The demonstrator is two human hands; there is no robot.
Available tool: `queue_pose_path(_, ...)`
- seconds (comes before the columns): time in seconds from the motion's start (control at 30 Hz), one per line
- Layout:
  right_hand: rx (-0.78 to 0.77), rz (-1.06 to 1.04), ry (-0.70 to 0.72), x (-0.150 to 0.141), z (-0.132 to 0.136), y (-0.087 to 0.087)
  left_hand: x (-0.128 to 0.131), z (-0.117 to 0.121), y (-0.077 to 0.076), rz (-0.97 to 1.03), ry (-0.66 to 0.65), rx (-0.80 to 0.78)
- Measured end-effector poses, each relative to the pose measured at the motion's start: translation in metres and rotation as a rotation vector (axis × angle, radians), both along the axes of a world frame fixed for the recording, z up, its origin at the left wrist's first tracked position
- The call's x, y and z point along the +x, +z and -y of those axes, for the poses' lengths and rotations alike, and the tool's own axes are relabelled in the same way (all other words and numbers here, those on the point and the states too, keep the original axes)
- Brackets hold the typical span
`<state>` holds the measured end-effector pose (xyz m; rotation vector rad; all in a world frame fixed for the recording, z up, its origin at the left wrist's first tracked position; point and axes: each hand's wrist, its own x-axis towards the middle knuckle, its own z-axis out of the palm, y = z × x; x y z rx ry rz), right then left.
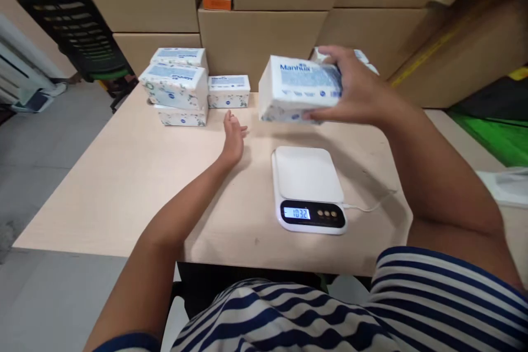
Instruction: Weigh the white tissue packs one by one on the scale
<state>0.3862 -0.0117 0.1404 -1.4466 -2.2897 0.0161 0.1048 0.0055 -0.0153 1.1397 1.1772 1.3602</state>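
The right hand pinches 1 Manhua tissue pack between thumb and fingers, raised above the table's far edge, beyond the digital scale. The left hand is empty, its fingers slightly spread.

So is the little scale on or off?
The scale is on: its display glows and shows digits, though nothing sits on its white plate.

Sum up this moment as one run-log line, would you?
right hand: holds tissue pack above table | left hand: empty | scale: lit, nothing on it
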Motion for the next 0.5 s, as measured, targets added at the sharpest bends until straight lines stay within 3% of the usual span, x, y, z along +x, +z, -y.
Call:
queue_pose_path(0.1,-0.084,-0.099,-0.016,0.025,0.078,-0.021,-0.002,-0.001,0.001,0.006,0.016,0.008)
queue_pose_path(0.2,-0.123,-0.142,-0.051,0.034,0.119,-0.050,-0.006,0.001,0.003,-0.023,0.053,0.025)
queue_pose_path(0.3,-0.154,-0.148,-0.015,0.032,0.126,-0.070,-0.009,0.000,0.004,-0.068,0.071,0.042)
queue_pose_path(0.4,-0.165,-0.159,0.066,0.029,0.119,-0.078,-0.011,-0.003,0.004,-0.084,0.067,0.058)
queue_pose_path(0.5,-0.045,-0.212,0.090,0.034,0.117,-0.087,-0.012,-0.009,0.002,-0.065,0.100,0.082)
